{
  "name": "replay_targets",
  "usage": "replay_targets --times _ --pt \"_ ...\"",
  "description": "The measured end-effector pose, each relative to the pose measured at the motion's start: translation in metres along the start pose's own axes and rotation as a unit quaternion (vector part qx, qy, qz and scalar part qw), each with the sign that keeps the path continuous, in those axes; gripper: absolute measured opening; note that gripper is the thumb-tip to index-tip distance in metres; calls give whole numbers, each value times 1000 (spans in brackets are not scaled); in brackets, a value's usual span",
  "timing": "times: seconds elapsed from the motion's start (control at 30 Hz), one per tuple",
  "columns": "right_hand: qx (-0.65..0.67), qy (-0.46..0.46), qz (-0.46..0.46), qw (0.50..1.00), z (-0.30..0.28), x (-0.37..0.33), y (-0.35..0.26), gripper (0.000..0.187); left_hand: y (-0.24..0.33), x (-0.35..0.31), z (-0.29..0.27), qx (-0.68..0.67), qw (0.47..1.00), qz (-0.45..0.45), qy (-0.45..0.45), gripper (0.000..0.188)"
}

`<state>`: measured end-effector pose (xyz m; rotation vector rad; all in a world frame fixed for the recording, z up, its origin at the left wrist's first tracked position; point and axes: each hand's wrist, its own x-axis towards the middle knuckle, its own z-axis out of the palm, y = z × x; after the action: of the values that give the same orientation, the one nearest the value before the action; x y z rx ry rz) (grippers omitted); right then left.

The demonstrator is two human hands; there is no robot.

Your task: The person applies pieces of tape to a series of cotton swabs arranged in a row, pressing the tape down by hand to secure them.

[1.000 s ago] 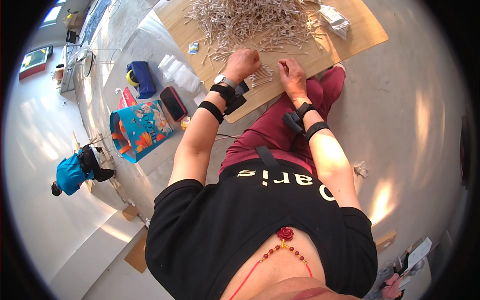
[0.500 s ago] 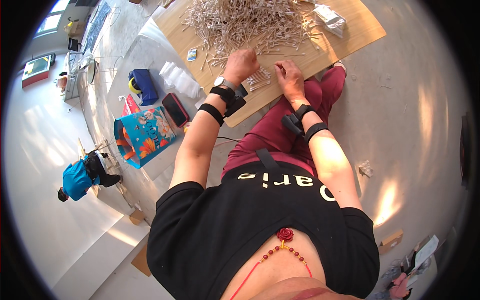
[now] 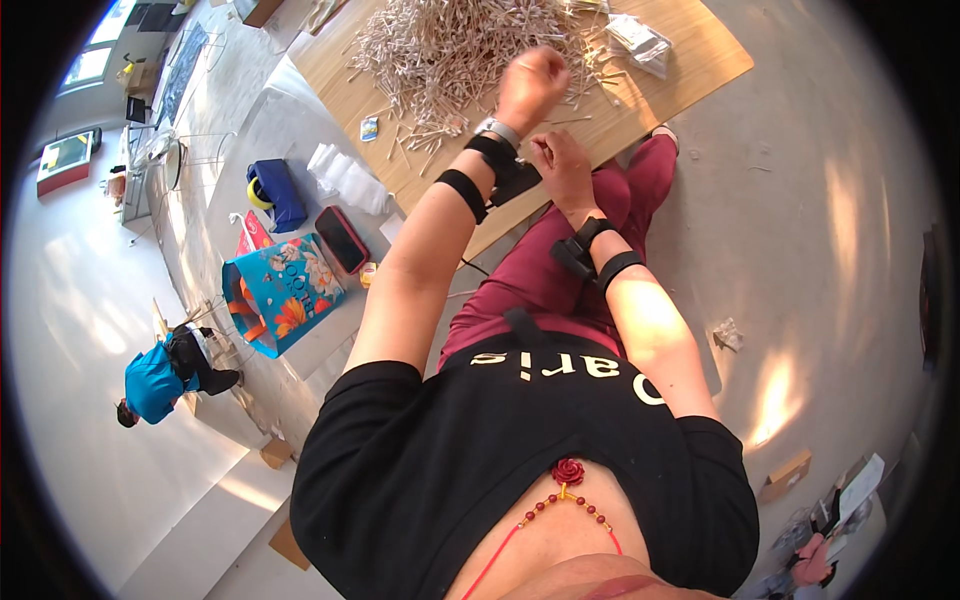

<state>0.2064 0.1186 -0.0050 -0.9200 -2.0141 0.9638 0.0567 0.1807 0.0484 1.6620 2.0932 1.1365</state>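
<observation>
A large heap of cotton swabs (image 3: 430,60) lies on a wooden table (image 3: 700,65), with loose ones scattered along its near edge. My left hand (image 3: 533,88) is over the heap's near right edge, its fingers curled in. Whatever those fingers hold is hidden. Closer to me, by the table's near edge, my right hand (image 3: 563,165) is closed with fingertips pinched together. I cannot make out anything between them. My left wrist and its strapped device cover the tabletop beside the right hand.
A clear bag of white items (image 3: 640,45) lies at the table's far right. A small blue packet (image 3: 369,128) sits left of the heap. Beyond the table's left side are a phone (image 3: 342,239), a flowered bag (image 3: 285,295) and a blue case (image 3: 277,193). Another person (image 3: 160,378) bends over farther left.
My left hand has moved away from me and right, onto the heap's edge. My right hand has shifted slightly left and nearer. The neat row of swabs between them is now covered.
</observation>
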Motion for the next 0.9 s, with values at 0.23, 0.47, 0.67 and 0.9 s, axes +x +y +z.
replay_targets --times 0.23,0.47,0.67,0.9 --pt "-8 -42 -17 999 -3 -5 16 28 14 -21 44 187 968 -83 -146 27" --pt "-44 -50 -7 998 2 -4 20 27 9 -25 41 194 964 -107 -145 27" --pt "-10 -7 7 1000 -1 0 3 24 3 -23 24 126 982 -125 -64 22" --pt "-7 0 23 1000 4 0 8 11 -46 -9 -13 128 979 -58 146 11"
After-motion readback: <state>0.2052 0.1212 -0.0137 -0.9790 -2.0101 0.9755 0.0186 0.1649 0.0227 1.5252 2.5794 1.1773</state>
